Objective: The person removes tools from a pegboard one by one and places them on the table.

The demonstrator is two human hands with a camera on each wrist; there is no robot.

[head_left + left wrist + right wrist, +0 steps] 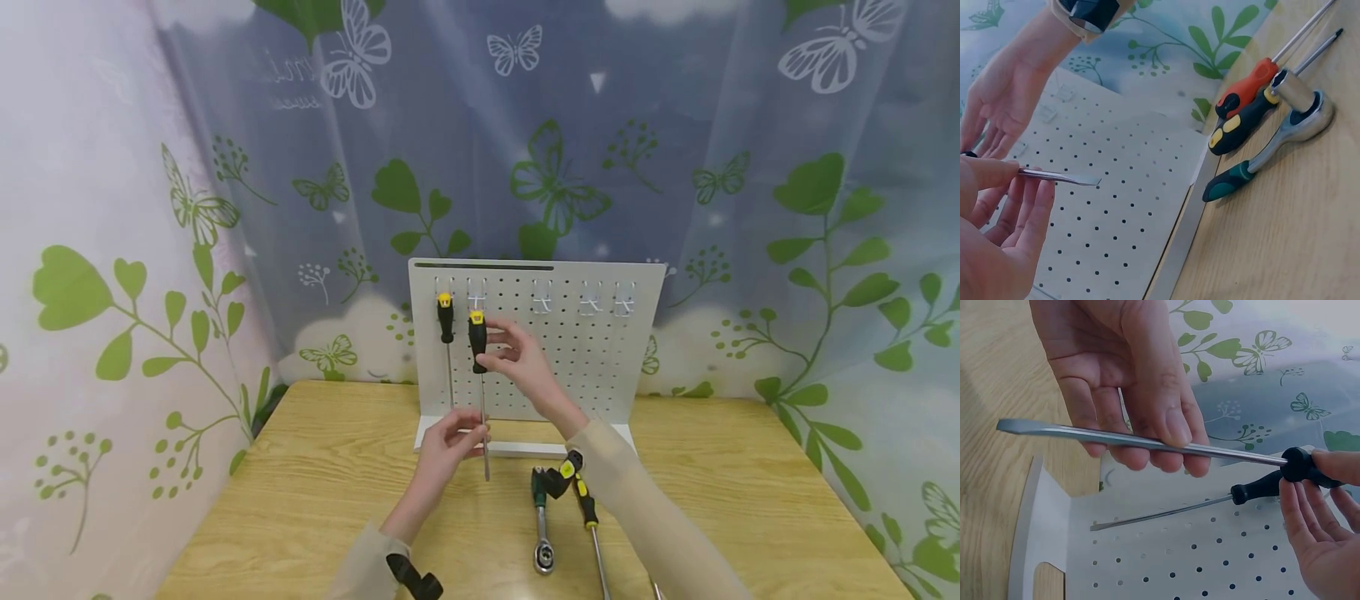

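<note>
A flat-blade screwdriver (478, 346) with a black handle and yellow end stands upright before the white pegboard (585, 358), tip down. Its yellow end is just below a clear hook (476, 287) in the head view. My right hand (521, 358) holds the handle with thumb and fingers. Lower down, my left hand (448, 450) pinches the metal shaft (1147, 444) between thumb and fingers, with the flat tip sticking out beyond them. A similar screwdriver (446, 319) hangs on the board just to the left, also seen behind in the right wrist view.
Several more clear hooks (591, 298) line the board's upper right. On the wooden table (315, 467) lie a ratchet wrench (542, 517), a black-and-yellow screwdriver (586, 500) and a red-handled screwdriver (1247, 89), close to the right forearm. A patterned curtain (450, 125) stands behind.
</note>
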